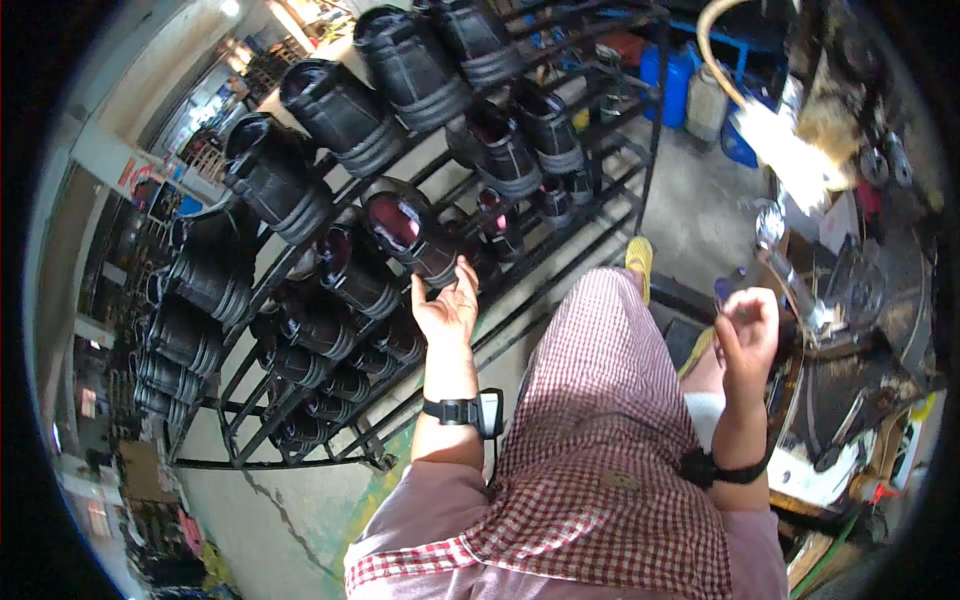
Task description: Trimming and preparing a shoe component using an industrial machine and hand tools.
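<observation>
On a black metal rack [560, 250] to the left, a black shoe [432, 252] with a reddish-pink inside tips its opening upward. My left hand [447, 312] is at its heel end, thumb on one side and fingers on the other, gripping it as far as I can see. Other black shoes [358, 275] with ridged soles stand close around it in slanting rows. My right hand [750, 325] is raised over the right side, beside the workbench, its fingers curled in. Whatever those fingers may hold is too small to make out.
A cluttered workbench [800, 470] with tools runs along the right, below a bright lamp [800, 160]. Blue containers [665, 85] stand on the floor at the back. My checked apron [600, 430] and a yellow shoe [640, 262] on my foot show between rack and bench.
</observation>
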Motion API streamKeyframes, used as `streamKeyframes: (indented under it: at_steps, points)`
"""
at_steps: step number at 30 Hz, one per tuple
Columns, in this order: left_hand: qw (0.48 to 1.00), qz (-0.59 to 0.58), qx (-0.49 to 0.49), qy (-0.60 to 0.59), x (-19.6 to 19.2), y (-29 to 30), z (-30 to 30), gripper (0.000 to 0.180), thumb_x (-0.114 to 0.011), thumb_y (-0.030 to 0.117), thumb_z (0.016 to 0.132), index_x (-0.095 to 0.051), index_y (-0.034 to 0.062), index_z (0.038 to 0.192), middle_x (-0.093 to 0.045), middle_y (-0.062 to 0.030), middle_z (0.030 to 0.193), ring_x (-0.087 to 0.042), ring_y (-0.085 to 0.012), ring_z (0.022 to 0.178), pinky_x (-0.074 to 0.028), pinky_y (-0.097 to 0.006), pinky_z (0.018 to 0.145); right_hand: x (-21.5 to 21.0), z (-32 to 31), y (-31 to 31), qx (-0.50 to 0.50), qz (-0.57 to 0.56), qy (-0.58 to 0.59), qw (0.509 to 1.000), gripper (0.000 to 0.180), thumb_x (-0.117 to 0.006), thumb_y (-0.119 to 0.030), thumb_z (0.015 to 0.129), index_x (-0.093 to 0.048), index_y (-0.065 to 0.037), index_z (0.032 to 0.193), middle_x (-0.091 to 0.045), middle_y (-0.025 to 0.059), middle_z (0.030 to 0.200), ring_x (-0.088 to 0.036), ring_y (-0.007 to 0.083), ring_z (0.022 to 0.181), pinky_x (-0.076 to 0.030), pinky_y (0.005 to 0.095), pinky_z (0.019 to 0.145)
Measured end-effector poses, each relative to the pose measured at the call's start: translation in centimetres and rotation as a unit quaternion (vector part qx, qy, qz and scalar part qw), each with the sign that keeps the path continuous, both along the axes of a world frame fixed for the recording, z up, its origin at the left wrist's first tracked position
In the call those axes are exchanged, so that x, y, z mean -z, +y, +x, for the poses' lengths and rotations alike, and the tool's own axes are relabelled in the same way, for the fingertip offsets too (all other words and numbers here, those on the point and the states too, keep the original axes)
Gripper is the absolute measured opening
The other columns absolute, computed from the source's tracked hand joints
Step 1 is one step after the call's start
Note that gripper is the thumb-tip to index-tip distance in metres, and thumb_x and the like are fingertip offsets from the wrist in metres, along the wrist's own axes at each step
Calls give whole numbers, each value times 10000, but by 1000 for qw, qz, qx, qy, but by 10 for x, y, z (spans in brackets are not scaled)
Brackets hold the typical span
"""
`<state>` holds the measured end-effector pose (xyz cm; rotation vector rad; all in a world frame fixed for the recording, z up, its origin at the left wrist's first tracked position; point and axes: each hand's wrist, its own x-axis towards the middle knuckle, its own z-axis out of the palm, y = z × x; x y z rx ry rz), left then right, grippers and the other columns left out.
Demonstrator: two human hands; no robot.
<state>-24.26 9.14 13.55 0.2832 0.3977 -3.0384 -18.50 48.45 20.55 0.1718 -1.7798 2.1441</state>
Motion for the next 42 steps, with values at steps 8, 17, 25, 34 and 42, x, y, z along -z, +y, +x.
streamKeyframes:
  at_steps: [8, 17, 25, 34, 42]
  points:
    - [970, -220, 105, 18, 17, 41, -19, 322, -492, 183, 860, -481, -122, 963, -625, -191, 879, -628, -230, 685, -542, -297, 603, 52, 5, 65, 62, 124, -85, 987, 161, -613, -48, 839, -541, -28, 982, -528, 2, 833, -431, 51, 540, -375, 188, 528]
    - [28, -976, -213, -23, -85, 58, -167, 314, -677, 305, 777, -614, 25, 904, -621, -168, 942, -607, -339, 827, -495, -424, 728, 1, -19, -5, 50, 381, -116, 916, 249, -600, -71, 867, -484, -19, 653, -531, 24, 575, -470, 95, 524, -374, 253, 490]
    - [120, -906, -273, 301, -98, 184, 3, 398, -762, 266, 602, -405, 136, 486, -390, -14, 494, -424, -185, 433, -343, -320, 395, 21, -37, -8, -176, -48, -300, 936, 213, -553, -189, 933, -624, 1, 867, -504, -30, 658, -470, 70, 547, -473, 251, 629]
    - [555, -763, -50, 326, -45, 203, -1, 469, -600, 185, 835, -450, 63, 1262, -478, -126, 1245, -433, -303, 1189, -334, -379, 1019, 32, 2, 30, -98, -79, -238, 963, 213, -610, -40, 721, -587, -30, 933, -596, 12, 809, -556, 93, 716, -447, 218, 674]
    - [770, -569, 16, 289, -63, 243, 12, 925, -599, 400, 799, -70, 85, 1490, -239, -170, 1487, -265, -318, 1359, -223, -464, 1112, 35, -11, 36, 88, -143, -95, 981, 131, -583, -137, 910, -514, -31, 876, -603, 61, 714, -591, 118, 633, -482, 240, 598]
